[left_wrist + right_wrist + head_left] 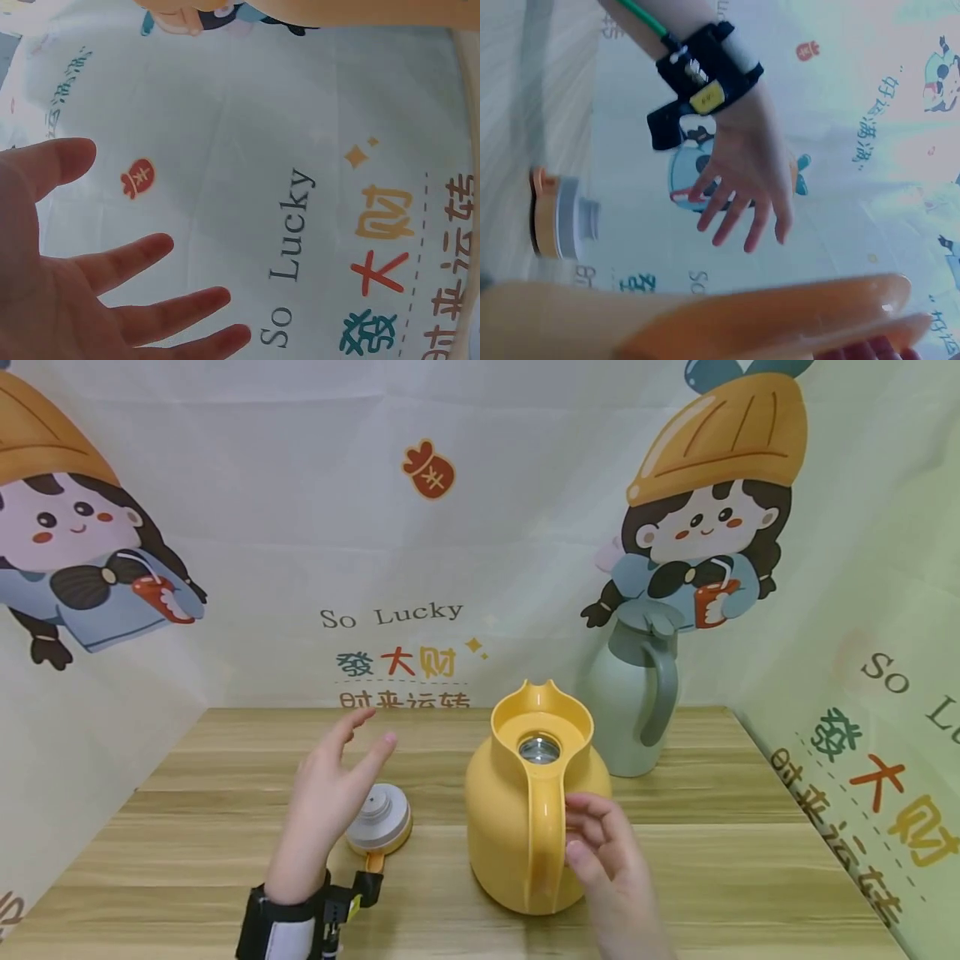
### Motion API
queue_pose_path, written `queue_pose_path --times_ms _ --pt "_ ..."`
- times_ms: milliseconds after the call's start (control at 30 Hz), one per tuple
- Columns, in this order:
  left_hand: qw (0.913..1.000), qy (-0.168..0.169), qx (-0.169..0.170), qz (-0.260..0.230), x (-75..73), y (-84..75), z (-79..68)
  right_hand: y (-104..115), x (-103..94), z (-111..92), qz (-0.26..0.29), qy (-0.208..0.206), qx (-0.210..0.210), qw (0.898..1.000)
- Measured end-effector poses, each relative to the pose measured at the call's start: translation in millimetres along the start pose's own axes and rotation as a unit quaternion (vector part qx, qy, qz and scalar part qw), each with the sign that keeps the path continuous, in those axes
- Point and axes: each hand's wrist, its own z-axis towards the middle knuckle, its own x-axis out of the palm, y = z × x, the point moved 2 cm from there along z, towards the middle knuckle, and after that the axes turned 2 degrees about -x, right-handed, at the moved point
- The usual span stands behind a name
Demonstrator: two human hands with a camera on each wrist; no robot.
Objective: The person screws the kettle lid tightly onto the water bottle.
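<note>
A yellow vacuum jug (491, 827) stands lidless on the table, its round mouth (539, 748) uncovered and its handle toward me. My right hand (618, 877) is at the right side of that handle (546, 843). Its bent fingers reach the handle's edge, where their tips are partly hidden, while the thumb stays clear of it. To the left, my left hand (326, 802) hangs in the air with fingers spread and nothing held. Behind it the jug's lid (381, 818), grey and yellow, lies on the table with its grey plug facing up.
A pale green jug (630, 710) with a darker handle stands behind the yellow one, at the table's back right. Printed cloth (262, 527) hangs behind and beside the wooden table (225, 827). A black camera strap (288, 914) circles my left wrist.
</note>
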Motion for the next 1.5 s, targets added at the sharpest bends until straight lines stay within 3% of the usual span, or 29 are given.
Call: queue_pose_path --times_ms 200,567,967,1267,1500 --pt "0.9996 -0.011 -0.006 0.027 6.5 23.1 13.7 -10 11.2 -1 0.065 0.009 -0.016 0.998" --pt "0.9935 0.028 -0.069 0.087 21.6 62.1 27.9 -19 22.4 -3 0.023 0.003 -0.005 1.0" --pt "0.9816 0.104 -0.093 0.131 43.6 70.0 27.1 -21 30.8 -2 -0.038 -0.022 -0.008 0.999" --pt "0.9764 0.112 -0.105 0.152 57.6 73.5 24.7 -22 32.4 -2 -0.065 -0.033 -0.02 0.997" --pt "0.9779 0.113 -0.097 0.147 66.3 78.2 23.1 -24 32.3 -2 -0.06 -0.029 -0.02 0.998"
